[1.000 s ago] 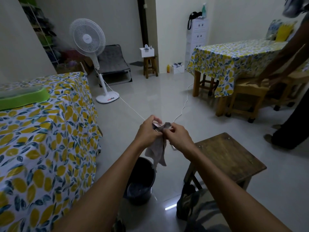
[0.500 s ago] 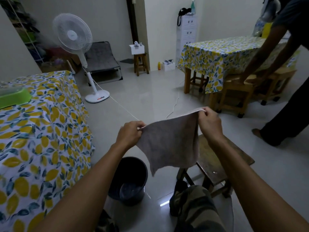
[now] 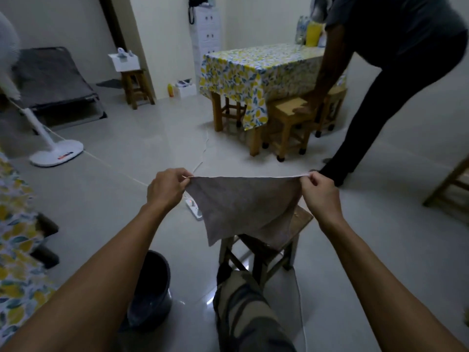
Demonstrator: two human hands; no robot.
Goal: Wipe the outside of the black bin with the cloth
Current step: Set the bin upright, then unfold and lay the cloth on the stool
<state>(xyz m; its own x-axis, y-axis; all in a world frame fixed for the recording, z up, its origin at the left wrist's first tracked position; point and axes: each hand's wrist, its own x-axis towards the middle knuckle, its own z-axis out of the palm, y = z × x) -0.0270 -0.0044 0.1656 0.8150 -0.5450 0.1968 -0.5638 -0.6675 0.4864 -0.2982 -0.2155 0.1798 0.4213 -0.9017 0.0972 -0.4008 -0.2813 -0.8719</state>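
Both our left hand (image 3: 167, 189) and right hand (image 3: 320, 194) pinch cloth (image 3: 243, 204) corners taut; risk: loose pinch drops it before the near-left black bin (image 3: 152, 288).

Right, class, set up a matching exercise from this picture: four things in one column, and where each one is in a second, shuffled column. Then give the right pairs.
Things:
1. cloth
2. black bin
3. fan
4. wooden stool

Places:
A. on the floor under the left forearm
B. behind and below the cloth
C. stretched between the left hand and the right hand
D. standing on the floor at far left

Pairs: 1-C, 2-A, 3-D, 4-B
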